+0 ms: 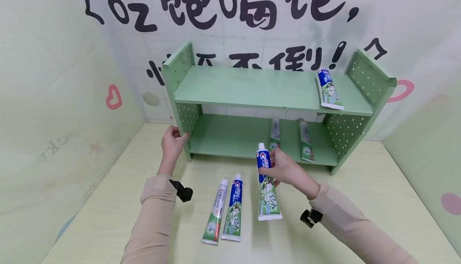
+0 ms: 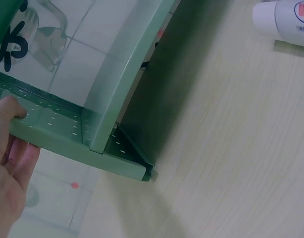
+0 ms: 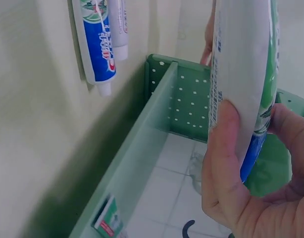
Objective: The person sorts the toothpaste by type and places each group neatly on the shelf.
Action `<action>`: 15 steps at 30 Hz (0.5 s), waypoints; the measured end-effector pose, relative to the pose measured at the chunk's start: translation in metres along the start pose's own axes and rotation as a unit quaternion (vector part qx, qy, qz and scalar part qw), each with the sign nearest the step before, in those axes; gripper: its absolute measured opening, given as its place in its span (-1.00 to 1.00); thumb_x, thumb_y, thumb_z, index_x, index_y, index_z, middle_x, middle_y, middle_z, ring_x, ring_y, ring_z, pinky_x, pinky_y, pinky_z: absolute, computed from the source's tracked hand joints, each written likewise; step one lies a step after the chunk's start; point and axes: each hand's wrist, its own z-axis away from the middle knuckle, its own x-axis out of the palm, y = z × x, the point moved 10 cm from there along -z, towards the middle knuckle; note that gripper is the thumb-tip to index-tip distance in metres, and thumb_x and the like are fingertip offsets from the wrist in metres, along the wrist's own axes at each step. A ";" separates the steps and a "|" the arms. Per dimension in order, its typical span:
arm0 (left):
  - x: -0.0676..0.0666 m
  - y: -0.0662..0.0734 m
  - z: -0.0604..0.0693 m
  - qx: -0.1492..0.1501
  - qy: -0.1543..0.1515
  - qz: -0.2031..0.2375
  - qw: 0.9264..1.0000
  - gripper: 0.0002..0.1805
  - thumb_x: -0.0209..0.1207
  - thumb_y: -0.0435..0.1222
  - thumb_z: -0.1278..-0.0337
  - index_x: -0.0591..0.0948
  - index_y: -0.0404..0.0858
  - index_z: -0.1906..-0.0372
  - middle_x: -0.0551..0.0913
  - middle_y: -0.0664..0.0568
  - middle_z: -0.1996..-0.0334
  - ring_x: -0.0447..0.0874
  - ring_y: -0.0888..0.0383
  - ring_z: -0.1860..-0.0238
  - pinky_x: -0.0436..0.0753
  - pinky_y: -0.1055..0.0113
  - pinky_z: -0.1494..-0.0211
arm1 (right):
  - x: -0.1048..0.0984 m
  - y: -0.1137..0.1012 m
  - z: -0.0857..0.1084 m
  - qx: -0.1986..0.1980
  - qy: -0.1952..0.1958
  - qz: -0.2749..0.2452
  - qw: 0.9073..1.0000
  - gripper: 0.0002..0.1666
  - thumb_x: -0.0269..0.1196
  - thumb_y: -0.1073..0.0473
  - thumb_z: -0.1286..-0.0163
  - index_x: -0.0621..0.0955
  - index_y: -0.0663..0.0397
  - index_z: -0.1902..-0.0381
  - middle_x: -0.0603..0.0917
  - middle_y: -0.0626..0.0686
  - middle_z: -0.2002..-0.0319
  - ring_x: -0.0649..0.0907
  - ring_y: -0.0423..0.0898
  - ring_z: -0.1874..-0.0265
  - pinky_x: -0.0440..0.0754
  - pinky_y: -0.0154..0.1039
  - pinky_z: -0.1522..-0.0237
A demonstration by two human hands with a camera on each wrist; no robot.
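A blue, green and white toothpaste tube (image 1: 269,200) is pinched between the thumb and fingers of my right hand (image 1: 286,168), in front of the lower shelf with its cap up. In the right wrist view the tube's white back (image 3: 241,64) faces the camera. My left hand (image 1: 173,144) grips the left side panel of the green two-tier rack (image 1: 230,134); the left wrist view shows its thumb and fingers around the panel's edge (image 2: 68,148). On the table lie a white-and-green tube (image 1: 216,214) and a blue-and-green tube (image 1: 234,212), side by side.
One blue-and-green tube (image 1: 328,90) lies on the upper shelf at the right. The lower shelf bears two white-and-green tubes, one at the right (image 1: 305,140) and one (image 1: 275,132) partly hidden behind my right hand. A lettered wall (image 1: 223,48) stands behind the rack.
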 end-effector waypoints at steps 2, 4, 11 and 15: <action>0.000 0.000 -0.001 -0.002 -0.001 0.003 1.000 -0.66 0.09 -0.28 -0.09 0.41 -0.39 0.06 0.55 -0.22 0.12 0.55 -0.04 0.05 0.57 0.25 0.06 | -0.004 -0.004 0.001 -0.002 0.001 0.003 1.000 -0.37 0.23 0.21 -0.19 0.21 0.38 -0.10 0.56 0.30 0.21 0.64 -0.06 0.47 0.66 -0.25 0.55; 0.000 0.000 -0.001 -0.005 -0.003 0.006 1.000 -0.65 0.09 -0.28 -0.09 0.41 -0.39 0.05 0.55 -0.23 0.10 0.55 -0.04 0.04 0.58 0.22 0.03 | -0.009 -0.008 0.002 -0.004 0.004 0.008 1.000 -0.35 0.23 0.21 -0.19 0.20 0.37 -0.11 0.55 0.31 0.18 0.64 -0.05 0.46 0.66 -0.26 0.55; 0.000 -0.002 0.000 -0.011 -0.004 0.009 1.000 -0.65 0.09 -0.29 -0.09 0.40 -0.39 0.04 0.54 -0.24 0.08 0.54 -0.06 0.01 0.57 0.16 -0.03 | -0.024 -0.019 0.005 0.003 0.020 0.037 0.999 -0.32 0.24 0.18 -0.19 0.19 0.37 -0.13 0.54 0.31 0.14 0.65 -0.03 0.42 0.66 -0.28 0.55; 0.001 -0.001 0.000 -0.009 -0.004 0.008 1.000 -0.65 0.08 -0.29 -0.10 0.40 -0.39 0.04 0.54 -0.23 0.08 0.53 -0.06 0.00 0.57 0.16 -0.03 | -0.033 -0.024 0.007 -0.001 0.027 0.046 0.999 -0.33 0.24 0.18 -0.20 0.19 0.36 -0.13 0.52 0.31 0.13 0.66 -0.01 0.40 0.66 -0.28 0.54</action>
